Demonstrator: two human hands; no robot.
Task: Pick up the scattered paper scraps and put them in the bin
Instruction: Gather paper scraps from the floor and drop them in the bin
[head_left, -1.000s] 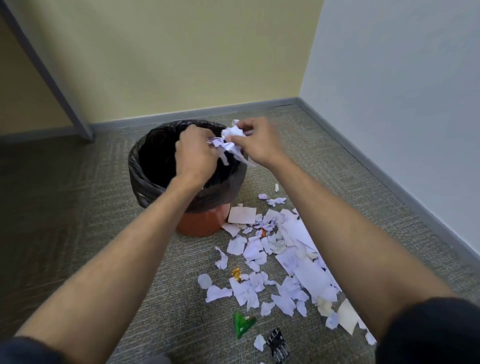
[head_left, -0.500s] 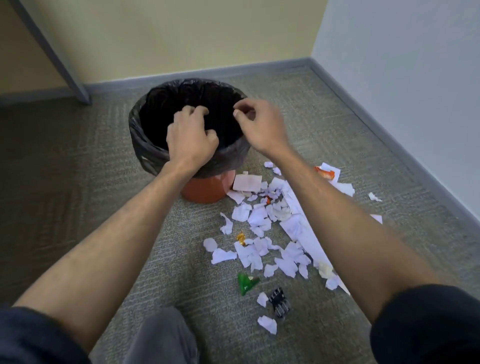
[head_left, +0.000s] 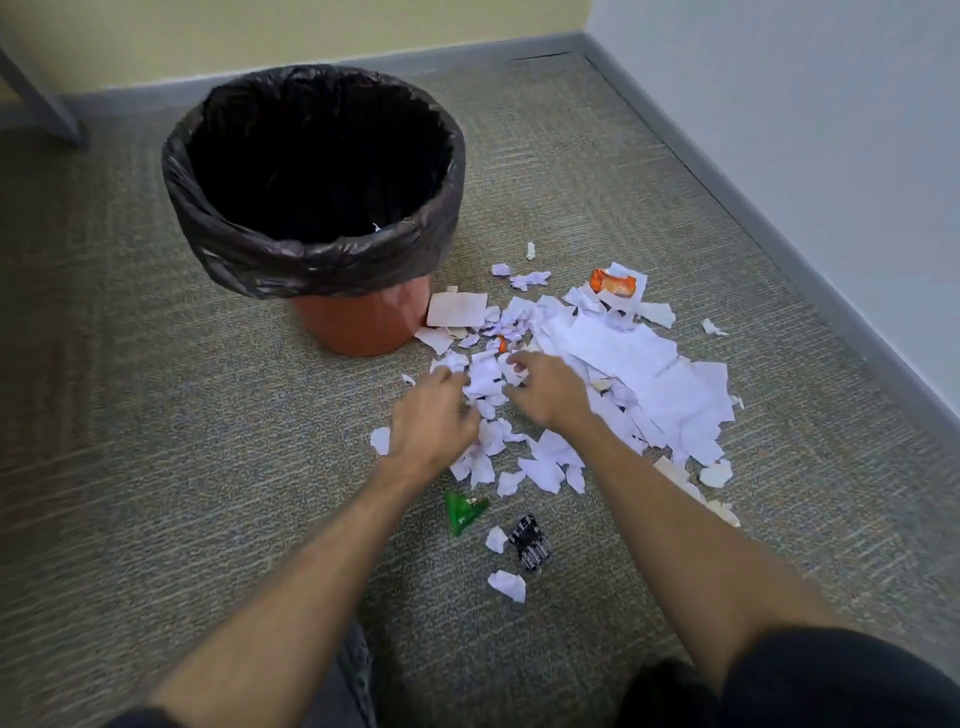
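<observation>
White paper scraps lie in a loose pile on the carpet, right of and in front of the bin. The orange bin, lined with a black bag, stands upright at the upper left; its inside is dark. My left hand and my right hand are both down on the near left part of the pile, close together. Their fingers curl into a bunch of small scraps between them.
An orange wrapper sits at the pile's far edge. A green wrapper and a black wrapper lie nearer me with stray scraps. A grey baseboard and wall run along the right; a grey post stands far left.
Both hands left the bin's rim, with the scraps they held gone from view, and dropped to the pile on the floor. The camera tilted down and closer.
</observation>
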